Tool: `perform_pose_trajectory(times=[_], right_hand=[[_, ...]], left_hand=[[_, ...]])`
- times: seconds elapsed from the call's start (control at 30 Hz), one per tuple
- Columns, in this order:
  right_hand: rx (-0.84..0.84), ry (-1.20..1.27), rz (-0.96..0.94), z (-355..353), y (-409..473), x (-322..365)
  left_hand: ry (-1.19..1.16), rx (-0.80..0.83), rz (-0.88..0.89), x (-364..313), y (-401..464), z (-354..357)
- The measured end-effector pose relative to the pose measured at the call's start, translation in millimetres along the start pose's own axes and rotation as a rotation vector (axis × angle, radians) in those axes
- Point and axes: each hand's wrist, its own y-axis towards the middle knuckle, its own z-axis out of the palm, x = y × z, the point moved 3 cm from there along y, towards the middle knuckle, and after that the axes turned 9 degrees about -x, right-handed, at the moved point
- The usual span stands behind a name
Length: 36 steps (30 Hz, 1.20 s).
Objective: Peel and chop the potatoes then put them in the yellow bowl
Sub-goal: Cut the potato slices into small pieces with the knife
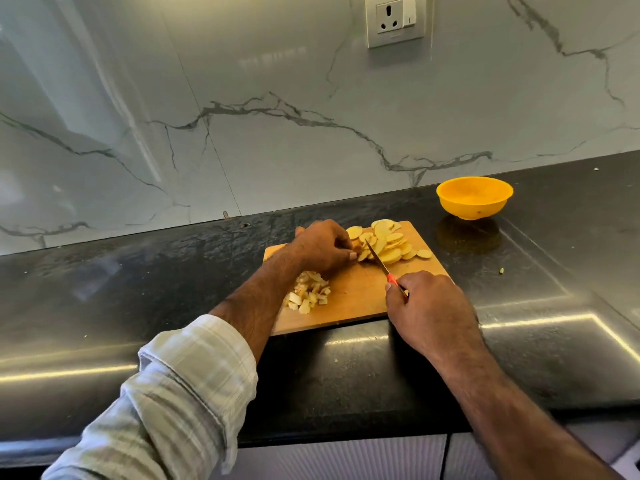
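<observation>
A rectangular wooden chopping board [356, 292] lies on the glossy black stone tabletop [173, 271], its near edge close to the tabletop's front. On the board's far right part sits a heap of pale yellow round potato slices [391, 242]; on its left part, beside the left forearm, a small pile of chopped potato pieces [308, 292]. The left hand [322, 245], fingers curled, holds down slices at the heap's left edge. The right hand [426, 306] has its grip round the red handle of a small steel-bladed knife [377, 259], whose blade points into the heap. A round yellow plastic bowl [474, 199] stands beyond the board's right corner, apart from it, before the white grey-veined marble wall [277, 150] carrying a white socket [396, 20].
</observation>
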Motion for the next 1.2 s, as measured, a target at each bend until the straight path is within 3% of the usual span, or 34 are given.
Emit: perform_pose_trajectory(times=[0.2,0.3,0.43,0.6,0.73,0.97,1.2], right_hand=[[0.037,-0.007,-0.030,0.8,-3.6,1.5],[0.062,-0.004,-0.019,-0.2,-3.4,2.1],[0.117,0.003,0.006,-1.7,-4.2,5.0],[0.130,-0.041,-0.008,-2.8,-6.7,13.3],[0.228,-0.066,-0.002,-4.1,-3.2,19.9],[0.431,-0.171,0.015,-2.8,8.7,49.6],[0.452,-0.227,0.049,-0.9,1.5,78.8]], left_hand=[[-0.222,-0.028,-0.104,14.5,-2.3,-18.0],[-0.237,0.133,-0.110,23.1,-8.3,-29.1],[-0.062,0.307,-0.071,23.7,-11.4,-31.9],[0.217,0.009,0.004,16.6,-7.7,-28.7],[0.123,0.063,0.018,28.0,-14.2,-18.5],[-0.032,0.003,0.084,37.3,-17.1,-9.5],[-0.086,-0.029,0.122,39.8,-20.2,-7.8]])
